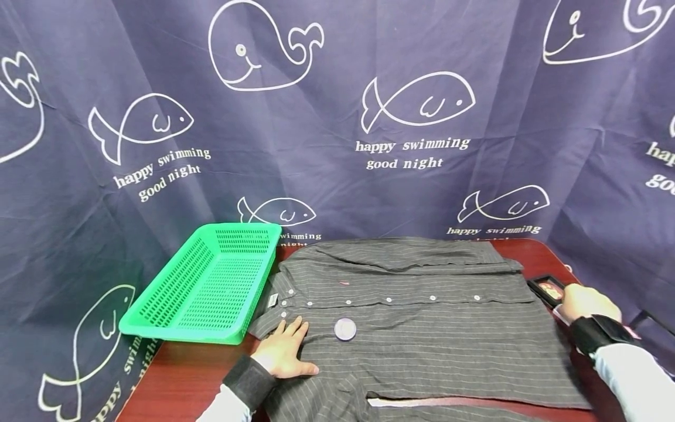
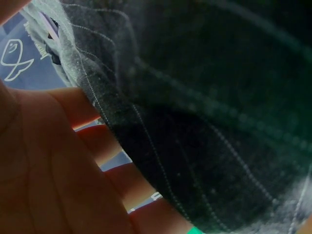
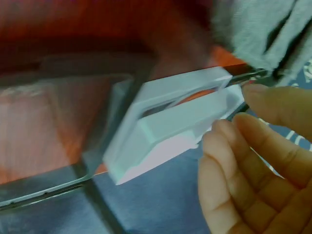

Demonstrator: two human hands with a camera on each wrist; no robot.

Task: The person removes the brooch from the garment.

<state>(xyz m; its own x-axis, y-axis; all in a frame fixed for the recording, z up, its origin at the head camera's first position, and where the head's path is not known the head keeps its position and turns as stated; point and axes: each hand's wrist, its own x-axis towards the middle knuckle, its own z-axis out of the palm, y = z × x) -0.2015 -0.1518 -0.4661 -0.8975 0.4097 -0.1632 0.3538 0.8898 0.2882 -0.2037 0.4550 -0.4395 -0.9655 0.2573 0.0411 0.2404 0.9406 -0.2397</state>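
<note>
A dark grey pinstriped shirt (image 1: 422,334) with white buttons lies spread on the table, its collar to the left. My left hand (image 1: 287,350) rests on it just below the collar, fingers spread. In the left wrist view, those fingers (image 2: 126,185) lie against the striped cloth. A small white disc with a purple rim (image 1: 345,329) sits on the shirt, right of that hand. At the table's right side, my right hand (image 1: 587,302) pinches the corner of a pale, box-like piece (image 3: 180,117) between thumb and fingertips. A black-framed case (image 1: 545,290) with something red and cream inside lies beside this hand.
A green plastic basket (image 1: 248,334) stands at the back left, close to the collar. Dark red table surface (image 1: 179,375) shows at the left front. Behind the table hangs a blue curtain (image 1: 337,187) printed with fish and whales.
</note>
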